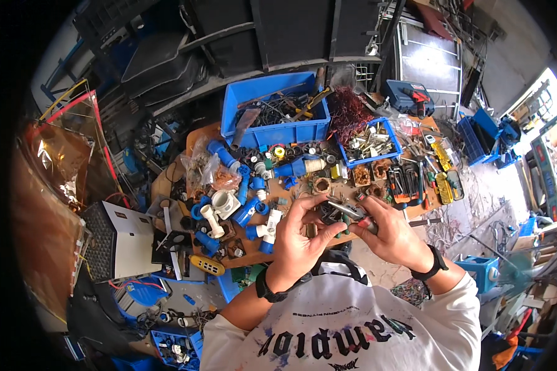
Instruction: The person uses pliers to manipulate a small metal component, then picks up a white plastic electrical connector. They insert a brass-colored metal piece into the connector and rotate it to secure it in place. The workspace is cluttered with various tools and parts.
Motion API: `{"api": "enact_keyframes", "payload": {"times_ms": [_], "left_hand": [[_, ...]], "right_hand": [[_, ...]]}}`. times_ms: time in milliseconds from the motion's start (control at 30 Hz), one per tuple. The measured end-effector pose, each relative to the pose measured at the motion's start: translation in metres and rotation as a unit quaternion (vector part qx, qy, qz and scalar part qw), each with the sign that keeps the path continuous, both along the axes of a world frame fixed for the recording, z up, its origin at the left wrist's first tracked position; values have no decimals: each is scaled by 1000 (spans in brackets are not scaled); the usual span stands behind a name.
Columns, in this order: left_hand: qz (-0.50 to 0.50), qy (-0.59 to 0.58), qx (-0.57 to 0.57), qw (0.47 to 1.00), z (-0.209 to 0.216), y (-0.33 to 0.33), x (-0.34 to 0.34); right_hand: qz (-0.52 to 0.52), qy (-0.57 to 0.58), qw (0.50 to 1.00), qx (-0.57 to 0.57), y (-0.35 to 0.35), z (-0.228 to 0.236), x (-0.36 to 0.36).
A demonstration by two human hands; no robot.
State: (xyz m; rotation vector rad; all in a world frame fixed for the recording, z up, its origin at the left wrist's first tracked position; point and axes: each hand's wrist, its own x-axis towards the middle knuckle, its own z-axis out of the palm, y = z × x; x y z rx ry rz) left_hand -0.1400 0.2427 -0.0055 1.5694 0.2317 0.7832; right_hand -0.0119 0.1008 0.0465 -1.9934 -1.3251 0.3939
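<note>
Both of my hands meet over the near edge of the wooden workbench [254, 252]. My right hand [387, 224] is closed around a silver hand tool with a red grip [345, 211]; its slim metal body points toward the left hand. My left hand [298, 238] has its thumb and fingers curled round a small dark part [329, 216], close against the tool. A brownish bit and some green show between the hands, but fingers hide most of the part, and its kind cannot be made out.
Blue and white pipe fittings [226, 203] crowd the bench's left. Behind are a large blue bin [275, 133] of tools and a blue tray [370, 143] of metal pieces. Hex keys [405, 182], a yellow bit set [442, 185] and a red drill [419, 102] lie at right.
</note>
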Motion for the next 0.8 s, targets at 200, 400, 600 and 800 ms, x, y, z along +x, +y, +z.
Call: {"api": "enact_keyframes", "payload": {"times_ms": [200,400,600,800], "left_hand": [[10,-17,-40,999,-4,-4,2],[-176,3,-217,960,1,0,-3],[-401,38,-459,792,2,23,-1],[-22,-31,-6,999,-3,-3,-2]], "right_hand": [[-15,-32,998,-52,6,5,-2],[12,-132,991,31,9,4,4],[28,-145,988,31,7,6,9],[12,-137,990,-20,7,9,11]]}}
